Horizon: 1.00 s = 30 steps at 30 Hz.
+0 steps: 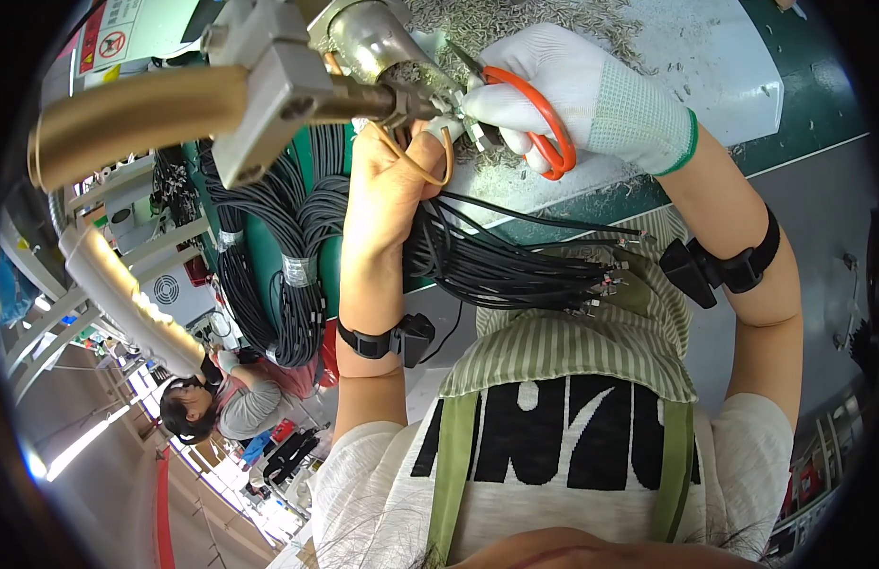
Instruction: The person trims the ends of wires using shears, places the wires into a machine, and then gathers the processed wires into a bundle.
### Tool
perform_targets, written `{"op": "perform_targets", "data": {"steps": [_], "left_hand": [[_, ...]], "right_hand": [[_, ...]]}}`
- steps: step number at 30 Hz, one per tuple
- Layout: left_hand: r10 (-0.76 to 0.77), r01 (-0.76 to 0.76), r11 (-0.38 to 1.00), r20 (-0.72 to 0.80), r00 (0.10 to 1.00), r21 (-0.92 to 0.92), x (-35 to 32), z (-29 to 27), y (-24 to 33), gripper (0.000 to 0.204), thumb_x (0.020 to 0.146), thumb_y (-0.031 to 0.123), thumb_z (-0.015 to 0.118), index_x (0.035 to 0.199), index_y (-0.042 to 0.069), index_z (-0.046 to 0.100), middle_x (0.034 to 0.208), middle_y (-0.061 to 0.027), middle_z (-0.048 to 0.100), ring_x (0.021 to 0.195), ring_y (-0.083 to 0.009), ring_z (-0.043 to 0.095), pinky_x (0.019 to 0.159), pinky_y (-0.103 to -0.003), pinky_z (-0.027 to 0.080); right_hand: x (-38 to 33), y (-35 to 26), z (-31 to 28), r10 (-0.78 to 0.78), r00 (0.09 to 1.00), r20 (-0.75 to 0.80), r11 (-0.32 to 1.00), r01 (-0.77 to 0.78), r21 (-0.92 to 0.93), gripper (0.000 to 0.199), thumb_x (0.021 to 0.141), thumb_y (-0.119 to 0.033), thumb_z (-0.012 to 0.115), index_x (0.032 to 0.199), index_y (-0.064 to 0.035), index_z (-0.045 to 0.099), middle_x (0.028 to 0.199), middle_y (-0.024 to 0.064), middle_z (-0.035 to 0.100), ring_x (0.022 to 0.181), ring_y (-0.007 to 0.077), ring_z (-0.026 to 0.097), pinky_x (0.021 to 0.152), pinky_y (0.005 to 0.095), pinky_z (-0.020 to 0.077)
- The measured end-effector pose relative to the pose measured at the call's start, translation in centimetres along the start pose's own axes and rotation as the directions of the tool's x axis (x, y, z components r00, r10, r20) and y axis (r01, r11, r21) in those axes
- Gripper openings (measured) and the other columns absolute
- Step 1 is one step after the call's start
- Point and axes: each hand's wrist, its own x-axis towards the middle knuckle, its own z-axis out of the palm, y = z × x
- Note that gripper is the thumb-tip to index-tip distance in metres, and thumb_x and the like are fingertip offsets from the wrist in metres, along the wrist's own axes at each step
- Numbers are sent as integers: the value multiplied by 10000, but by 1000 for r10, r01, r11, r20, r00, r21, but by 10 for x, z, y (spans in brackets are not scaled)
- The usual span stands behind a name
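Note:
My left hand, closed, grips a bundle of black cables near their metal-tipped ends. The loose part of the bundle hangs to the right, over my apron. A tan loop, seemingly a rubber band, is around my left fingers. My right hand, in a white glove with a green cuff, is closed on red-handled scissors. Their dark blades point up and left, close above the metal connectors at my left fingertips. Whether the blades touch a connector I cannot tell.
A metal nozzle and clamp arm with a tan tube reach over the bench from the left. Small metal clippings cover the white board. Tied black cable bundles hang left. Another person works beyond.

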Motion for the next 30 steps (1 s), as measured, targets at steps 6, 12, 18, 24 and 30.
{"op": "perform_targets", "data": {"steps": [6,12,18,24,30], "left_hand": [[-73,60,993,-141,987,-100,-47,13,1,114,863,31,511,975,11,504,628,50,400,464,-14,293,403,-179,185],[63,-69,997,-178,982,-25,-71,33,1,62,857,-3,546,918,-11,542,602,39,469,452,-21,357,401,-194,245],[6,-44,965,-147,989,-257,-75,32,7,47,860,-7,545,904,-18,540,595,36,477,445,-21,370,398,-195,257],[-6,-21,970,-110,994,-242,-75,31,2,38,867,1,543,900,-18,541,594,33,476,445,-20,367,394,-198,253],[-15,55,961,145,989,-273,-73,23,0,85,898,26,509,957,-16,554,637,18,511,524,-28,433,459,-192,335]], "right_hand": [[-32,16,22,-318,931,-179,922,260,-286,287,852,-266,621,747,-6,563,574,35,546,506,90,547,468,229,422],[-55,0,56,-62,977,-202,947,-6,-321,302,840,-285,648,816,9,583,563,12,513,530,76,531,473,257,404],[-74,17,72,-107,990,-90,864,48,-501,261,833,-250,643,890,3,608,587,17,536,538,76,530,500,246,414],[-71,-5,61,64,981,-184,986,-91,-141,207,829,-192,622,911,-2,608,593,31,540,535,73,513,527,237,416],[-69,2,62,-145,947,-287,924,26,-382,201,830,-180,622,910,4,609,593,35,542,535,67,518,523,236,416]]}}
